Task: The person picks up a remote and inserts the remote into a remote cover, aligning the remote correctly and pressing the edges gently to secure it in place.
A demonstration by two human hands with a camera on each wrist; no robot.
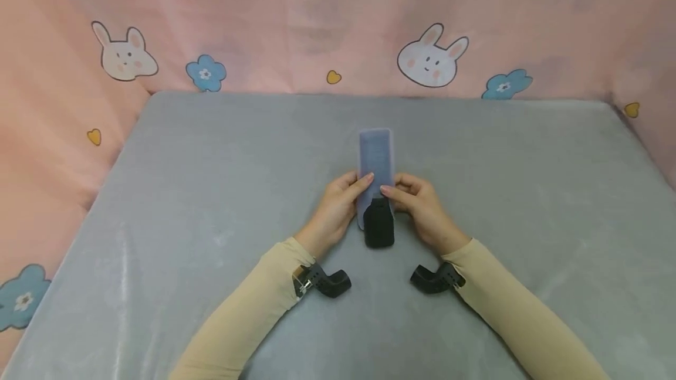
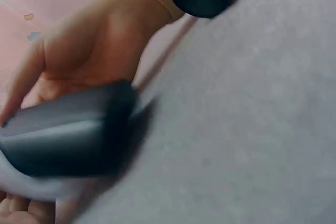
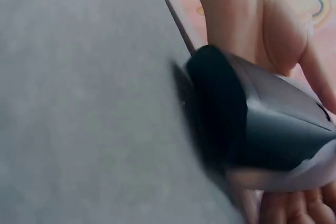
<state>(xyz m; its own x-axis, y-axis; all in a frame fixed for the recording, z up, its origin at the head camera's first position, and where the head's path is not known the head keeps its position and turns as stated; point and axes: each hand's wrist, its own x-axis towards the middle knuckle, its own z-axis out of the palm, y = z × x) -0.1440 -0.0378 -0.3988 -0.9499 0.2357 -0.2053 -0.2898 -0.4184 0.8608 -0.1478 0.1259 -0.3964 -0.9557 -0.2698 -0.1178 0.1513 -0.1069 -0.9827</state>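
Note:
A long, pale blue, translucent rectangular case (image 1: 376, 151) is held between both hands above the grey table. Over its near end lies a smooth black block-like thing (image 1: 379, 224), narrower at its far end, whose kind I cannot tell. My left hand (image 1: 335, 210) grips the case's left edge, thumb on top. On the other side, my right hand (image 1: 422, 207) holds the right edge, its thumb by the black thing's narrow end and its fingers curled at the side. Both wrist views show the black thing (image 2: 68, 135) blurred and close, with a pale rim under it.
The grey-covered table (image 1: 211, 192) extends around the hands. A pink curtain (image 1: 317, 16) printed with rabbits and flowers hangs behind it and at both sides. Black curved camera mounts (image 1: 330, 283) are strapped to both sleeved wrists.

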